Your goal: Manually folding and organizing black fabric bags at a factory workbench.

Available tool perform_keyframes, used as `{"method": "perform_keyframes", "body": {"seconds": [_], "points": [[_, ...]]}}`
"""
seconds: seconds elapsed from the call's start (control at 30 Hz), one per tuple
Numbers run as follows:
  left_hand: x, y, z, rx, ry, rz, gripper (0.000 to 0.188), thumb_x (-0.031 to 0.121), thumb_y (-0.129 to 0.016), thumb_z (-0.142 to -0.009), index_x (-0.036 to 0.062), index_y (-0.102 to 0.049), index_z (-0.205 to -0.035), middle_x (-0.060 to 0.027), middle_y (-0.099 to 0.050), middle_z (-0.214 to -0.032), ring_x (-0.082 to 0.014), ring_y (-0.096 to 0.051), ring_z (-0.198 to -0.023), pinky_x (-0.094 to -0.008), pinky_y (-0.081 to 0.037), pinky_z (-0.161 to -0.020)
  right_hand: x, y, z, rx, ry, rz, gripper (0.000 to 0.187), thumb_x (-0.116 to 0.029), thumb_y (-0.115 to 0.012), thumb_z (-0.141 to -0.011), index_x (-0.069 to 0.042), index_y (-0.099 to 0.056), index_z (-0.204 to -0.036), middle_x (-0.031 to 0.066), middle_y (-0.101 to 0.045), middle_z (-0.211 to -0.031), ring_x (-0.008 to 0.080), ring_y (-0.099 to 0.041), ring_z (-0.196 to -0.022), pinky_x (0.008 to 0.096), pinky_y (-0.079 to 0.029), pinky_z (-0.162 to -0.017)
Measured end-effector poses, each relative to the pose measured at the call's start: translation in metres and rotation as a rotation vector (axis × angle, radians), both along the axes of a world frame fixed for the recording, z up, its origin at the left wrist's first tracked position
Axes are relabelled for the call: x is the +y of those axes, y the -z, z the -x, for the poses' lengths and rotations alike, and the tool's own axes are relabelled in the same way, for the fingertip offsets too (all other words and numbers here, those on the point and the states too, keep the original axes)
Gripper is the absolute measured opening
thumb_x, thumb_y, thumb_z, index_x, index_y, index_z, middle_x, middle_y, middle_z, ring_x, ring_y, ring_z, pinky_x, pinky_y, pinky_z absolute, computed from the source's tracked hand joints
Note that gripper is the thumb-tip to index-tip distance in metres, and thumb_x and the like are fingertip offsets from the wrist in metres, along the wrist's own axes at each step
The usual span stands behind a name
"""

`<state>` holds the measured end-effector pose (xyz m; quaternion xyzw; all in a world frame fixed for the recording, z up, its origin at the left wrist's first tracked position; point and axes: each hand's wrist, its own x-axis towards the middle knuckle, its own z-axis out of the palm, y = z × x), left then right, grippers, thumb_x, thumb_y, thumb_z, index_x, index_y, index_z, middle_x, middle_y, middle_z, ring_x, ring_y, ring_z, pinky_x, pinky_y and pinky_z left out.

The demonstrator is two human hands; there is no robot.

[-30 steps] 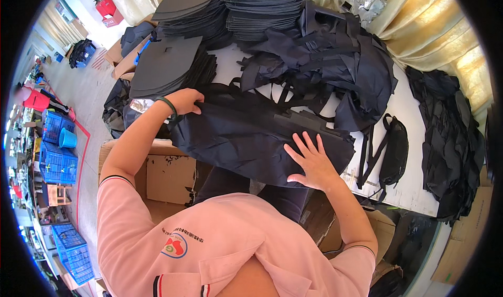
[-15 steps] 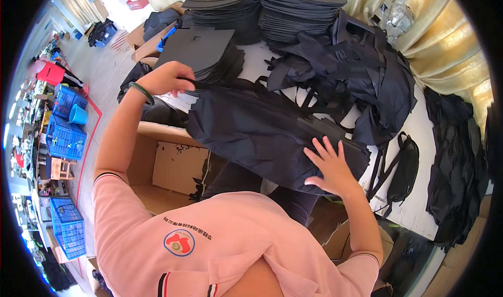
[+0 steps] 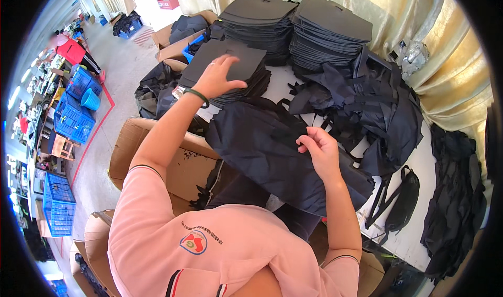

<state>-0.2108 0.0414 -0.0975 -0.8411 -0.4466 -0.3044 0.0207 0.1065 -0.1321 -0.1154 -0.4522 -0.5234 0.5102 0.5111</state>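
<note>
Black fabric lies under the right hand, left hand at a grey stack

Black fabric stretches across the near side of the table, directly in front of the person, its lower edge over the thighs. The right hand is narrow, thumb and fingertips drawn close together above the upper part of the cloth; whether a fold is caught between them I cannot tell. The left hand is wide, thumb well apart from the fingers, and shows in front of a short stack of grey panels. Whether it touches the top panel is unclear. A dark bangle circles that wrist.

Two taller panel stacks stand side by side at the back, the left stack close to the right stack. To the right of these, nearer the person, sits a loose black heap, with a small black pouch and its straps just beyond the fabric's right end. More dark cloth drapes along the table's right side. An open cardboard box stands below the left forearm.
</note>
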Motion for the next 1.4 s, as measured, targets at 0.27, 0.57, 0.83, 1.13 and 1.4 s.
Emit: {"method": "perform_keyframes", "body": {"seconds": [0.27,0.57,0.83,1.13,1.4], "points": [[0.019,0.004,0.01,0.07,-0.031,0.309,0.063,0.047,-0.076,-0.079,0.0088,-0.058,-0.127,-0.0165,-0.066,-0.114,-0.0336,-0.061,-0.11,-0.0406,-0.048,-0.095,0.0,0.004,0.006,-0.032,-0.055,0.047,0.013,-0.008,-0.062,-0.095,0.002,-0.065,-0.102,0.0045,-0.067,-0.083,0.0087,-0.062,-0.07,0.0232,-0.052,-0.066],[0.007,0.012,-0.007,0.166,-0.061,0.237,0.035,0.018,-0.054,-0.094,0.0096,-0.056,-0.128,-0.0228,-0.064,-0.115,-0.0412,-0.061,-0.103,-0.0473,-0.049,-0.089,0.005,0.02,0.027,-0.063,-0.092,0.057,0.018,-0.013,-0.06,-0.097,0.002,-0.063,-0.107,0.0053,-0.068,-0.085,0.0088,-0.062,-0.07,0.0231,-0.051,-0.066],[-0.07,-0.056,-0.033,-0.4,0.117,0.194,0.041,0.001,-0.048,-0.093,0.0051,-0.053,-0.134,-0.0144,-0.066,-0.101,-0.0171,-0.063,-0.084,-0.0297,-0.05,-0.08,0.025,0.004,0.016,-0.038,0.254,-0.197,0.009,-0.009,-0.064,-0.094,0.0,-0.064,-0.094,-0.0025,-0.061,-0.074,0.002,-0.052,-0.062,0.0187,-0.042,-0.055],[-0.122,-0.061,-0.061,-0.755,0.574,0.621,0.036,0.0,-0.046,-0.098,-0.002,-0.051,-0.134,-0.0007,-0.061,-0.115,-0.0072,-0.051,-0.105,-0.022,-0.041,-0.093,0.028,-0.023,0.001,-0.042,0.356,-0.258,0.009,-0.005,-0.066,-0.09,0.001,-0.063,-0.083,-0.0043,-0.057,-0.067,0.0005,-0.047,-0.061,0.0194,-0.039,-0.054],[-0.123,-0.072,-0.054,-0.337,0.621,0.511,0.042,-0.006,-0.045,-0.09,0.0018,-0.057,-0.13,-0.0095,-0.067,-0.115,-0.0128,-0.062,-0.092,-0.0239,-0.048,-0.083,0.015,-0.018,-0.007,-0.338,0.458,-0.305,0.008,-0.006,-0.069,-0.082,0.0,-0.064,-0.081,0.006,-0.06,-0.064,0.0101,-0.054,-0.054,0.0265,-0.044,-0.053]]}}
